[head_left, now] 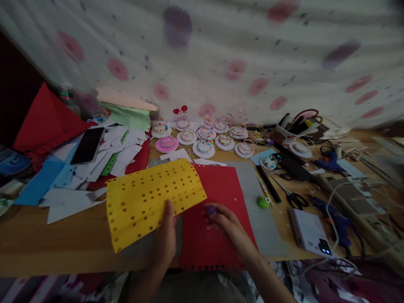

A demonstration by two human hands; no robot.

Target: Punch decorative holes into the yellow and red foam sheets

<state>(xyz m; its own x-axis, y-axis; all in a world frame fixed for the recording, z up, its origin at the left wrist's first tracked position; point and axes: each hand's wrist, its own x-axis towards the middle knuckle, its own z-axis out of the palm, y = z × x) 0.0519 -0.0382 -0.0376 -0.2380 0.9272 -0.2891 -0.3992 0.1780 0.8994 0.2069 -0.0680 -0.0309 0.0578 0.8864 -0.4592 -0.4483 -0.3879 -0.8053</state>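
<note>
My left hand (167,235) grips the lower edge of a yellow sheet of paper (158,185), thumb on top. Rows of star-shaped holes run across that sheet, which is tilted above the table. In my right hand (229,229), thumb and fingers close round a small purple craft punch (210,211), just off the yellow sheet's right corner. Beneath lies a red sheet (221,181) with punched holes along its near edge and a few tiny yellow bits on it. A green craft punch (263,202) stands to the right.
Small beaded hats on white discs (204,149) line the back. Paper scraps (104,155) and a phone (88,145) lie left. On the right are black scissors (295,198), a white power bank (309,232), blue glue guns (331,219), cables and a pot of tools (284,135).
</note>
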